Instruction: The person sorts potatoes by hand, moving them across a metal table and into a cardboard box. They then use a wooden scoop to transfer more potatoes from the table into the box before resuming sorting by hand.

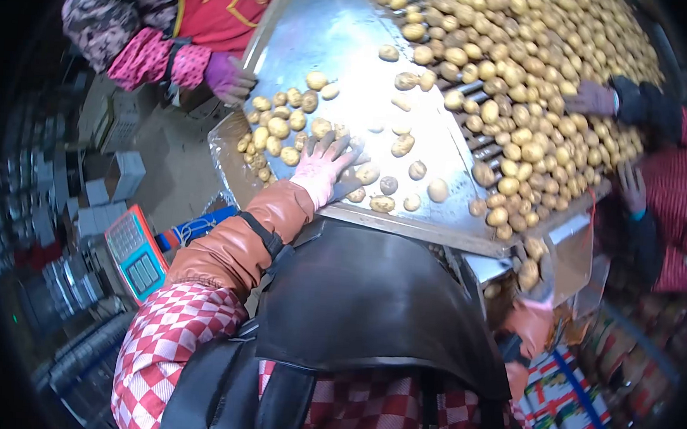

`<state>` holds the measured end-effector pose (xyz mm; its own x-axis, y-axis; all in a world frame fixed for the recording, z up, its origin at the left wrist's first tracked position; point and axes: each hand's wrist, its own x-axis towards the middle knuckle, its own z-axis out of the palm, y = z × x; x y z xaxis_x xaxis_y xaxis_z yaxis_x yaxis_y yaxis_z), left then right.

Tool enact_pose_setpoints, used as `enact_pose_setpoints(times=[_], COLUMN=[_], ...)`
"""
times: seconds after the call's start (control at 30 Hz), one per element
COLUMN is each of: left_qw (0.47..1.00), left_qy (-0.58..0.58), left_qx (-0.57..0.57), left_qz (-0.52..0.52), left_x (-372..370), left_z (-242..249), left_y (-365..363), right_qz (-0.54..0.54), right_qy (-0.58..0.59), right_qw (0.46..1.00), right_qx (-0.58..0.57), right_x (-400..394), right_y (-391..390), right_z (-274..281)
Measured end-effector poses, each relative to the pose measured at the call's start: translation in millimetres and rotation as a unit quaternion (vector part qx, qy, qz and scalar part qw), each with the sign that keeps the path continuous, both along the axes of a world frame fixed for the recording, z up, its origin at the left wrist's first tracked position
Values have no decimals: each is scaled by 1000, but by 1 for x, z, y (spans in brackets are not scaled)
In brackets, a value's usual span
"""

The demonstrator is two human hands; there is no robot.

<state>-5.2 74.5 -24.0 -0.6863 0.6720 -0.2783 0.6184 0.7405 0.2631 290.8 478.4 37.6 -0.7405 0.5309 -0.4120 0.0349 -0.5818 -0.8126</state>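
My left hand (pixel 329 169), in a pink glove with dark fingers, lies spread on the metal sorting table (pixel 352 52) at its near edge. Its fingers rest among loose potatoes (pixel 368 173), and a cluster of smaller potatoes (pixel 276 127) sits just beyond, at the table's left corner. Past the table's right front edge is my right hand (pixel 541 292), gloved in grey and pink and partly hidden. A potato (pixel 528 275) shows at its fingers, which look closed round it.
Potatoes are heaped thickly over rollers (pixel 483 149) at the right. Gloved hands of co-workers reach in at the left (pixel 230 79) and right (pixel 594 98). A plastic-lined box (pixel 234 158) hangs below the left corner. A red-framed scale (pixel 135 254) stands lower left.
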Motion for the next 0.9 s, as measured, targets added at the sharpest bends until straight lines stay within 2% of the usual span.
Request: enact_pose_setpoints(times=[0.07,0.13,0.17,0.2,0.27,0.33,0.37,0.4,0.47,0.5,0.57,0.6,0.63,0.67,0.7,0.73,0.77,0.8,0.83,0.87,0.9], left_qw=[999,969,958,963,996,980,980,980,996,986,955,937,932,934,940,935,943,947,946,945,944], left_qy=[43,65,125,169,-40,54,42,44,48,56,67,70,169,166,147,122,71,21,18,17,45], left_qx=[14,30,29,-1,66,137,174,173,44,42,33,29,63,66,158,251,210,167,152,137,95], left_qz=[22,235,257,212,53,-137,-92,-86,63,149,289,342,316,309,266,217,247,274,285,296,312], left_x=[1,1,2,6,9,19,17,13,10,12,8,5,2,-8,-25,-42,-57,-73,-95,-111,-113], left_z=[5,7,3,-2,13,11,10,11,17,7,-2,-3,9,10,8,4,8,18,25,27,23], left_y=[-12,-9,-7,-2,13,10,2,-9,-36,-55,-78,-81,-71,-63,-52,-38,-17,5,24,41,54], right_qz=[28,-85,-12,-61,85,100,179,231,218,222,163,238,302,317,395,447,432,464,437,520,519], right_qy=[-186,-173,-182,-152,-302,-87,-212,-193,-252,-252,-311,-367,-346,-295,-284,-360,-381,-279,-256,-223,-202], right_qw=[958,958,963,974,895,923,860,811,869,868,921,846,843,664,650,618,665,633,673,705,754], right_qx=[215,211,198,158,316,361,429,502,365,367,166,305,282,609,584,538,475,553,539,427,347], right_x=[36,31,7,-14,-95,-119,-128,-133,-142,-145,-155,-159,-157,-156,-183,-200,-201,-209,-212,-213,-209], right_y=[46,70,76,62,6,-6,-11,-6,-8,-10,-27,-33,-32,-60,-102,-132,-137,-151,-163,-160,-160], right_z=[5,10,18,9,33,-24,-15,-25,-19,-15,-1,-20,-49,-74,-29,-15,11,-24,-17,-30,-51])
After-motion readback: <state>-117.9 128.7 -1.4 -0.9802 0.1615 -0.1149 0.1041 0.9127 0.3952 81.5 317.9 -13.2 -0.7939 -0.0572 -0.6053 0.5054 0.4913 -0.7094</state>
